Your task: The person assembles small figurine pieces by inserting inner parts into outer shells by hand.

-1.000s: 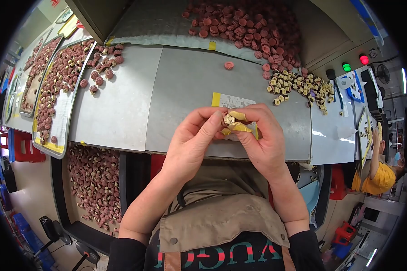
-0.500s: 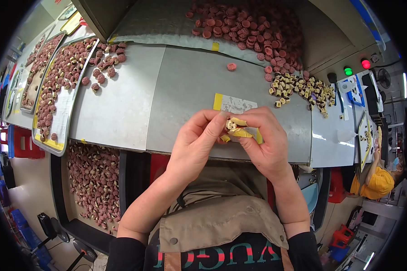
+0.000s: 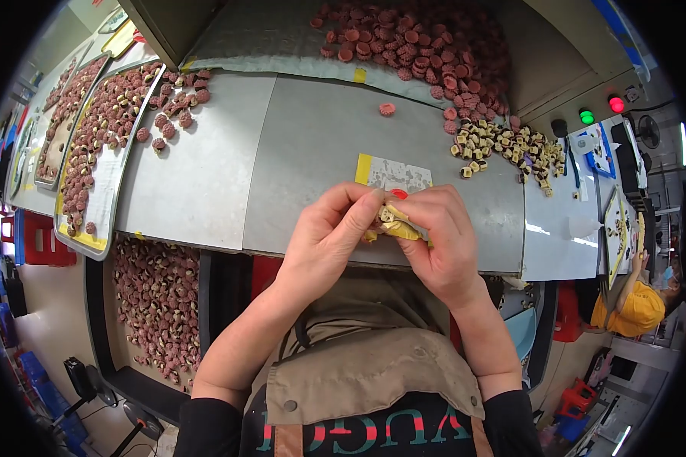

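My left hand (image 3: 334, 236) and my right hand (image 3: 442, 240) meet over the front of the metal table, fingertips pinched together. Between them is a small cream-coloured piece with dark marks (image 3: 387, 215); the fingers hide part of it. Yellow, thin-looking covering (image 3: 404, 230) shows around the fingertips at the piece. Something bright red (image 3: 399, 194) peeks out just behind the right fingers. Beneath and beyond the hands lies a white card with a yellow edge (image 3: 396, 174). A single pink ribbed cup (image 3: 387, 110) sits farther back on the table.
Many pink ribbed cups (image 3: 434, 53) are heaped at the back. Cream-and-dark blocks (image 3: 503, 148) lie at right. Trays of pink-and-cream pieces (image 3: 103, 137) stand at left, above a bin of similar pieces (image 3: 158, 305). A person in a yellow shirt (image 3: 639, 311) is at far right.
My fingers have shifted around the small piece, and the right fingers now cover more of it. A bright red bit has come into view behind them.
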### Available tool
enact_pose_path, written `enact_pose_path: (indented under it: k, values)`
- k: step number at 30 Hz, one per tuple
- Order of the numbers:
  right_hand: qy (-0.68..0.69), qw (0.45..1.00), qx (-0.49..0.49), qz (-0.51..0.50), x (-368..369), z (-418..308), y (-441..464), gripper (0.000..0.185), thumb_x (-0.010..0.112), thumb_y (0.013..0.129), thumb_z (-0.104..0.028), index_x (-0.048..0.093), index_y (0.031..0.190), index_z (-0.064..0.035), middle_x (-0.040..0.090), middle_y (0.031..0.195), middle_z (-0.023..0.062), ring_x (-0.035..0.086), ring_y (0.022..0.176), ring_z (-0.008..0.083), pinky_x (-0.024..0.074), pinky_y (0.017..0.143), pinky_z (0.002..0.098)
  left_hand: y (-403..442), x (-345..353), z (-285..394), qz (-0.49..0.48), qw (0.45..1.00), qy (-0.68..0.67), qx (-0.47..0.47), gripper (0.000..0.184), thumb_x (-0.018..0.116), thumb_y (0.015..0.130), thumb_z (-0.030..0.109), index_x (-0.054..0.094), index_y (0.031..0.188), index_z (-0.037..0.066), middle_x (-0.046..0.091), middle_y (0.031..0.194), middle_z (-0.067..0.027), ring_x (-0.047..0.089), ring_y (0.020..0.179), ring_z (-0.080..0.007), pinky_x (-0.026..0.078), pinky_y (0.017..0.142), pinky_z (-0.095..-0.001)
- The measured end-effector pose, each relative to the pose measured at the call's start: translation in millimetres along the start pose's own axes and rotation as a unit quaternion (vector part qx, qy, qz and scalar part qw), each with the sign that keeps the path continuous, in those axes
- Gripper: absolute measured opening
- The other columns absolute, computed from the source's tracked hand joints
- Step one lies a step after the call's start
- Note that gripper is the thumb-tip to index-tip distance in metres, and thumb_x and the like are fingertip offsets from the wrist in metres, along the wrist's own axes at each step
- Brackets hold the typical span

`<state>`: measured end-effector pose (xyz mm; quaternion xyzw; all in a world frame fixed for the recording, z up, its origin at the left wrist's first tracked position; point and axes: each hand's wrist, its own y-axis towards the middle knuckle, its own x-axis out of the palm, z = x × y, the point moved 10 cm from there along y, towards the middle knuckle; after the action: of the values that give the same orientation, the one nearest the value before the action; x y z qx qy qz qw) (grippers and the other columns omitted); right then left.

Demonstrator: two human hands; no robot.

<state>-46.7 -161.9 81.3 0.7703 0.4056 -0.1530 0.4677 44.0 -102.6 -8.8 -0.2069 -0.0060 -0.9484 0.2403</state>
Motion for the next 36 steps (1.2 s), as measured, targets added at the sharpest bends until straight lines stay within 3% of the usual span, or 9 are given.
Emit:
enact_pose_path:
  k: [5,11,17,21,23,26,30,33,36]
  values:
    - [-0.022,0.999,-0.027,-0.027,-1.3,-7.6,-2.0,0.034,0.073,0.074,0.000,0.062,0.106,-0.0054,0.060,0.095,0.0091,0.058,0.085,0.0285,0.0483,0.074,0.0370,-1.1,2.7,-5.4,-0.041,0.998,-0.015,-0.047,0.027,0.051,0.103,0.028,0.061,0.104,0.003,0.058,0.087,0.0023,0.050,0.078,-0.0035,0.042,0.069,-0.0200]
    - [0.089,0.992,0.086,-0.008,0.5,19.4,-11.8,0.032,0.072,0.075,-0.002,0.062,0.105,-0.0058,0.061,0.094,0.0105,0.058,0.084,0.0284,0.0472,0.075,0.0384,-3.9,4.7,-2.0,0.007,1.000,0.000,-0.018,0.027,0.054,0.101,0.030,0.061,0.103,0.004,0.059,0.087,0.0021,0.051,0.078,-0.0038,0.042,0.068,-0.0201]
    - [0.021,1.000,0.002,-0.002,-1.8,0.6,-9.5,0.031,0.073,0.076,-0.004,0.062,0.105,-0.0058,0.059,0.094,0.0084,0.057,0.086,0.0285,0.0467,0.074,0.0385,-3.1,5.2,-9.7,-0.037,0.998,-0.018,-0.047,0.029,0.054,0.101,0.030,0.061,0.107,0.003,0.061,0.091,0.0012,0.053,0.081,-0.0043,0.044,0.069,-0.0206]
    - [0.036,0.999,0.036,0.011,-2.1,5.5,-9.8,0.041,0.077,0.071,-0.006,0.062,0.109,-0.0056,0.057,0.102,0.0087,0.056,0.093,0.0288,0.0471,0.079,0.0379,-5.0,7.0,-10.0,-0.043,0.995,-0.036,-0.088,0.032,0.055,0.101,0.028,0.061,0.112,-0.001,0.060,0.094,-0.0005,0.054,0.084,-0.0057,0.046,0.073,-0.0216]
    - [0.069,0.993,0.095,0.032,-4.0,6.2,-8.8,0.046,0.078,0.068,-0.005,0.062,0.111,-0.0052,0.056,0.106,0.0094,0.055,0.097,0.0291,0.0473,0.081,0.0377,-4.1,9.7,-3.3,-0.037,0.997,-0.015,-0.063,0.035,0.055,0.101,0.027,0.055,0.121,-0.001,0.061,0.097,-0.0024,0.056,0.087,-0.0067,0.047,0.075,-0.0220]
    - [0.038,0.993,0.089,-0.063,6.4,8.2,-8.2,0.047,0.078,0.068,-0.006,0.062,0.113,-0.0057,0.055,0.110,0.0094,0.055,0.100,0.0289,0.0479,0.085,0.0369,-6.0,14.3,5.0,-0.039,0.998,-0.022,-0.046,0.045,0.058,0.099,0.024,0.042,0.134,-0.001,0.060,0.101,-0.0053,0.057,0.092,-0.0088,0.048,0.078,-0.0228]
    - [0.124,0.981,0.147,-0.021,2.6,20.5,-20.5,0.035,0.078,0.074,-0.008,0.063,0.106,-0.0060,0.057,0.106,0.0080,0.057,0.097,0.0253,0.0490,0.085,0.0352,-8.8,18.2,9.1,-0.037,0.998,-0.046,0.011,0.067,0.067,0.093,0.018,0.026,0.144,0.000,0.060,0.101,-0.0079,0.059,0.094,-0.0118,0.048,0.080,-0.0235]
    - [0.211,0.959,0.186,0.025,8.0,38.9,-41.2,0.032,0.079,0.073,-0.006,0.063,0.101,-0.0063,0.058,0.104,0.0080,0.058,0.096,0.0227,0.0496,0.084,0.0334,-14.0,24.6,8.6,-0.037,0.995,0.044,0.079,0.072,0.072,0.086,0.014,0.031,0.143,0.000,0.060,0.096,-0.0069,0.060,0.089,-0.0116,0.049,0.077,-0.0241]
    - [0.201,0.962,0.182,0.017,9.5,37.7,-44.5,0.031,0.079,0.072,-0.004,0.063,0.098,-0.0073,0.058,0.103,0.0075,0.058,0.095,0.0209,0.0502,0.081,0.0314,-17.3,32.0,13.0,-0.029,0.977,0.183,0.108,0.071,0.069,0.082,0.006,0.034,0.143,0.003,0.057,0.092,-0.0020,0.056,0.084,-0.0083,0.046,0.077,-0.0229]
